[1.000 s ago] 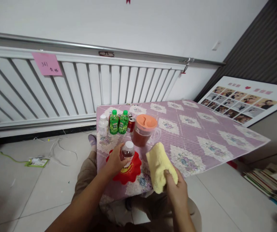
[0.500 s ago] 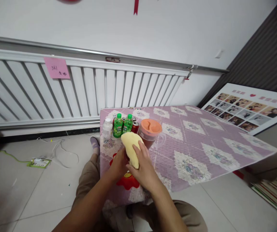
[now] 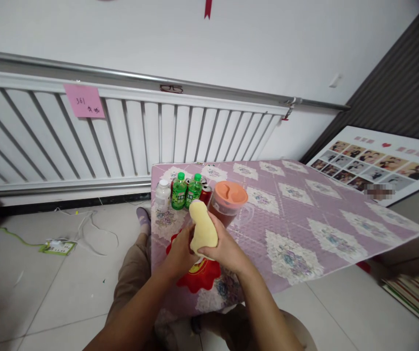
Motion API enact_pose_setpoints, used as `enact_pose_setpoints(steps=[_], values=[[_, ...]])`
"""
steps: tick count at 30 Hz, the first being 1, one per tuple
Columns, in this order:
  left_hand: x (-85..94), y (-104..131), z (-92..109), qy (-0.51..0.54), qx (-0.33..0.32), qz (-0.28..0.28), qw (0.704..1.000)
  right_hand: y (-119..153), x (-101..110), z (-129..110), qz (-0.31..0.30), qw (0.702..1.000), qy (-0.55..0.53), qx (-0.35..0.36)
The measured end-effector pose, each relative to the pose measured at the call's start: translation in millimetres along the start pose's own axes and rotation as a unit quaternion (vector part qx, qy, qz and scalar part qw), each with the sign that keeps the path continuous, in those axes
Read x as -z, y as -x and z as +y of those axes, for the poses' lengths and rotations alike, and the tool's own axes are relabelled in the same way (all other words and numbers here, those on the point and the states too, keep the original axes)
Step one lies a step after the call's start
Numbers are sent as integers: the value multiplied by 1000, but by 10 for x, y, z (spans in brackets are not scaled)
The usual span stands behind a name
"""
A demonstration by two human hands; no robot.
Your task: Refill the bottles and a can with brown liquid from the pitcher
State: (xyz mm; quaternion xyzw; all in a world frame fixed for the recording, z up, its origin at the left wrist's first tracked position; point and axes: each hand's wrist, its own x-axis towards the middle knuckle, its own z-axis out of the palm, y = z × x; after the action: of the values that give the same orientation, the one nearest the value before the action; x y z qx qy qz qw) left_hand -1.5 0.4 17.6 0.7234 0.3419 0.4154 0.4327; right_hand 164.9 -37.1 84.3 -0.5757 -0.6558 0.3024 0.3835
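Observation:
A soft pale-yellow cloth (image 3: 205,228) is bunched in my right hand (image 3: 227,246), the thumb across its lower edge and the fingers behind its right side. My left hand (image 3: 182,251) is curled close against the cloth's left side. A small dark part of something shows by its fingers, but the cloth covers the rest. Below both hands lies a red scalloped mat (image 3: 199,280) with a yellow picture. Just beyond them stand two green bottles (image 3: 179,195), a white bottle (image 3: 163,196), a red can (image 3: 205,194) and a pitcher (image 3: 225,214) with an orange lid.
A purple patterned cloth (image 3: 253,239) covers the table, whose left edge runs beside my leg. A white radiator (image 3: 183,131) spans the wall behind. On the floor at left are a power strip (image 3: 57,247) and loose cords. A photo board (image 3: 370,161) leans at the right.
The yellow cloth has turned more upright, and my right hand has shifted from over its front to its right side. My left hand stays close beside it. The view has moved slightly.

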Motion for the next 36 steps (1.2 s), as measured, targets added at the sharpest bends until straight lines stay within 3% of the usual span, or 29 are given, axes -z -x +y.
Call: enact_pose_setpoints(steps=[4,15,25,32,36], values=[[-8,16,-94,-9,11,-2,1000,35,-73,63,31,996,-78,-23],[-29,46,-194,-61,40,3,997,84,8,266,18,951,-294,-91],[-13,39,-178,-38,42,3,998,125,-94,312,105,937,-310,-124],[-18,30,-164,-34,33,5,999,268,-244,317,220,925,-281,-131],[-32,35,-176,-30,22,12,999,298,-152,189,284,909,-272,-138]])
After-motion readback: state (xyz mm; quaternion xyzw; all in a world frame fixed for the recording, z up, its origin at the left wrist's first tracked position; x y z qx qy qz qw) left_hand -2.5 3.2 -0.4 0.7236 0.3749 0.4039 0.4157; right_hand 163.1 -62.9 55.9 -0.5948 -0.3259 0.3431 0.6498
